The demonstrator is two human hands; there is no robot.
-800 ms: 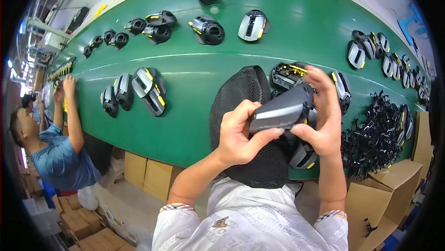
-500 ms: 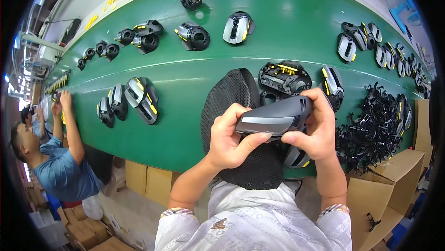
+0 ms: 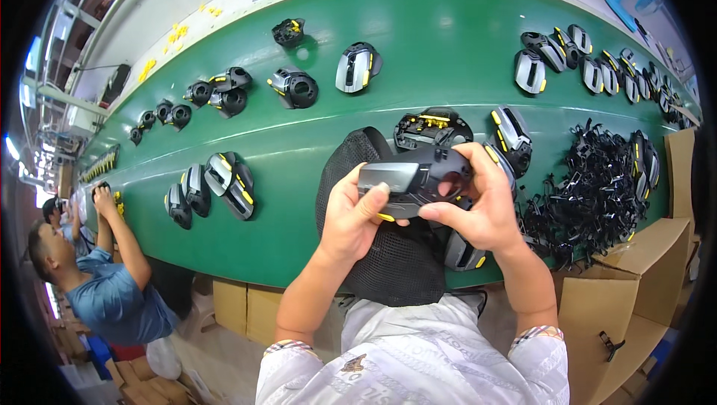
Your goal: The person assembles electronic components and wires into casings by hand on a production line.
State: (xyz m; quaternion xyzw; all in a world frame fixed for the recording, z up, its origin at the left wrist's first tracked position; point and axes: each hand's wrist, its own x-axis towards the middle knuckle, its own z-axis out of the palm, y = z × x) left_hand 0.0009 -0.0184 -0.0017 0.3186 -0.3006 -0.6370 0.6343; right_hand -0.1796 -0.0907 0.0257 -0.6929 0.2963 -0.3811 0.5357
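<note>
Green covered the long desk (image 3: 441, 31), the largest thing about, which curved right across the view. Brown cardboard made up the open box (image 3: 590, 304) at the person's right, by the desk's near edge. Next in size, a black mesh piece (image 3: 388, 274) rose close in front of the person, and a tangled heap of small black parts (image 3: 590, 188) lay on the desk well to its right. Smaller again was the black-and-silver mouse body (image 3: 407, 177), held up over the desk and partly in front of the mesh, silver end to the left, black end to the right. Both hands gripped it: the left hand (image 3: 351, 218) laid its thumb against the silver end, while the right hand (image 3: 482, 207) curled round the black end, thumb at the near edge. It was probably light and stiff, a plastic shell whose smooth panels might slip under dry fingers; a hold on the broad sides at both ends seemed surest. Just beyond lay a smaller open base (image 3: 433, 130) with yellow parts. Last, a narrow yellow strip (image 3: 386, 217) showed at the lower edge, likely too slight to bear pressure.
</note>
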